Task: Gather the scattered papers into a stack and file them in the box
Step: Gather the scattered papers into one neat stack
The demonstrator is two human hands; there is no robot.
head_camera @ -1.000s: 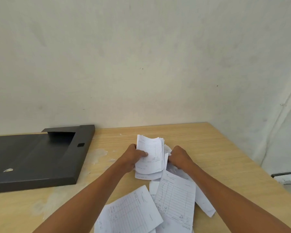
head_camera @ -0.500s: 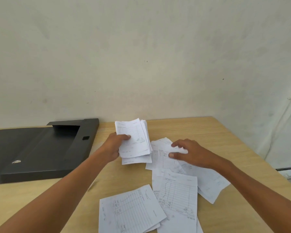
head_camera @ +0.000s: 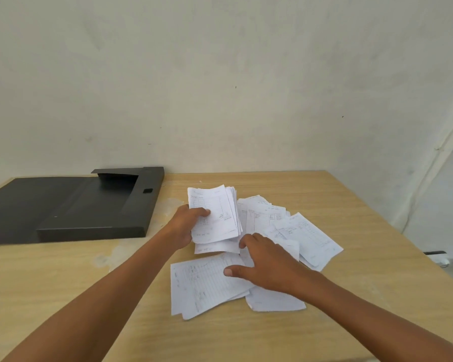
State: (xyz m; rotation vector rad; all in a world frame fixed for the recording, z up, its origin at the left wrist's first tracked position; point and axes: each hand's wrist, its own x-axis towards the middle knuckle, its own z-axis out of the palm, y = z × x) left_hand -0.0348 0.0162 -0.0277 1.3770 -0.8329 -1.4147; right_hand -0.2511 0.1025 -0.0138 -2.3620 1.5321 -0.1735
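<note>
My left hand (head_camera: 185,226) grips a stack of white printed papers (head_camera: 216,214), held tilted up just above the table. My right hand (head_camera: 262,265) lies flat with fingers spread on loose sheets (head_camera: 204,286) near the table's middle, thumb on the nearest form. More scattered papers (head_camera: 301,233) fan out to the right of the stack. The black file box (head_camera: 94,205) lies open and flat at the left, beside the held stack.
The wooden table (head_camera: 364,296) ends at a right edge, beyond which a white power strip (head_camera: 441,259) lies on the floor. A plain wall stands right behind the table. Bare tabletop lies in front of the box.
My right hand has moved nearer and left, from the far sheets onto the closest ones. My left hand keeps the stack and has shifted little. The camera view has tilted.
</note>
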